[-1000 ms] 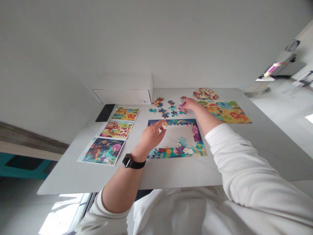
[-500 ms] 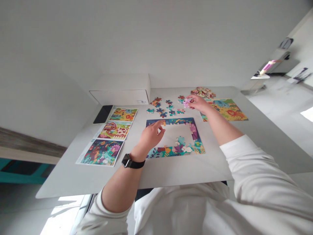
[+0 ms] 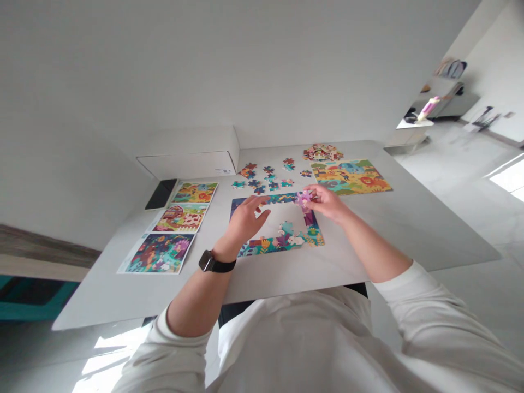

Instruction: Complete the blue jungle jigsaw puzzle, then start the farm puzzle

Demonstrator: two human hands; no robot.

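Note:
A partly built jigsaw frame (image 3: 286, 240) with a bare middle lies on the white table (image 3: 368, 251) before me. My right hand (image 3: 325, 201) pinches a pink-purple puzzle piece (image 3: 303, 197) just above the frame's upper right corner. My left hand (image 3: 245, 218), with a black watch on its wrist, hovers over the frame's left side, its fingers loosely curled around something I cannot make out. Several loose pieces (image 3: 262, 179) are scattered behind the frame.
A finished colourful puzzle (image 3: 350, 176) lies at the right, with a heap of pieces (image 3: 321, 152) behind it. Three picture cards (image 3: 182, 218) line the left side. A black phone (image 3: 160, 194) and a white box (image 3: 188, 153) sit at the back left.
My right hand lifted a pink-purple piece from the loose pieces and brought it back toward me to the frame's upper right corner. My left hand stayed over the frame's left side.

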